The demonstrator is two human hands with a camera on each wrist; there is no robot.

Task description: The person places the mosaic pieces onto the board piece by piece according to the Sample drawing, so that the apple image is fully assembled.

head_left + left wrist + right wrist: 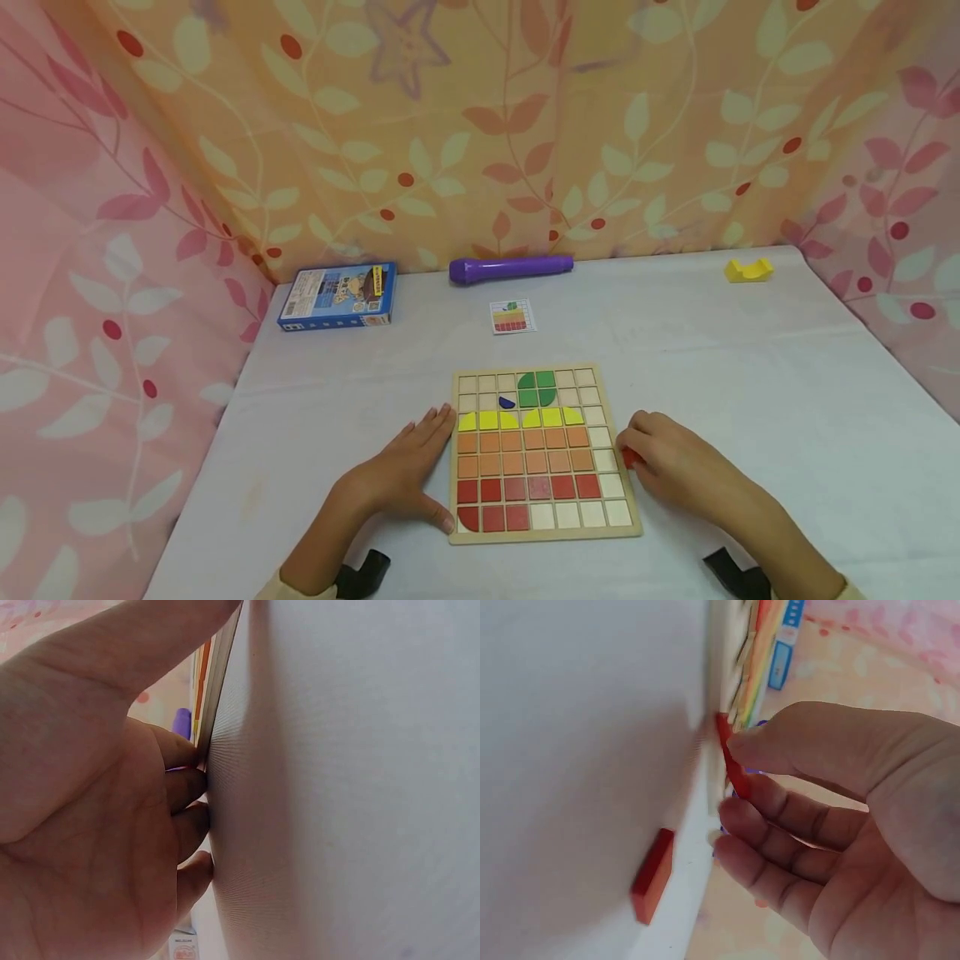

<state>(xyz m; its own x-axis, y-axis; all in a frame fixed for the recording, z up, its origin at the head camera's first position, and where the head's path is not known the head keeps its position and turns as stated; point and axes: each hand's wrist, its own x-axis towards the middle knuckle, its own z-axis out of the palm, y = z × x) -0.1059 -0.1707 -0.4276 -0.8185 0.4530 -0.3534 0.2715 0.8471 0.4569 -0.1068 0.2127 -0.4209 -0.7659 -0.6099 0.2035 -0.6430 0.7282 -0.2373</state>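
Observation:
A wooden grid board (637,527) lies flat in the middle of the table. Its cells hold green, yellow, orange and red tiles, plus a small dark blue piece (507,402) near the top. My left hand (397,471) rests at the board's left edge, thumb and fingers spread; in the left wrist view its fingertips touch the tabletop. Beside the right edge, my right hand (671,457) pinches a red tile (732,757) between thumb and forefinger. Another red tile (654,877) lies on the cloth near that hand. The bottom row has red pieces on its left side and pale cells to the right.
Behind the board lies a small pattern card (513,317). A purple marker-like tube (512,269) lies along the back edge, with a blue box (337,297) to its left. The yellow notched block (748,270) sits at the back right. Floral curtains (510,150) surround the table.

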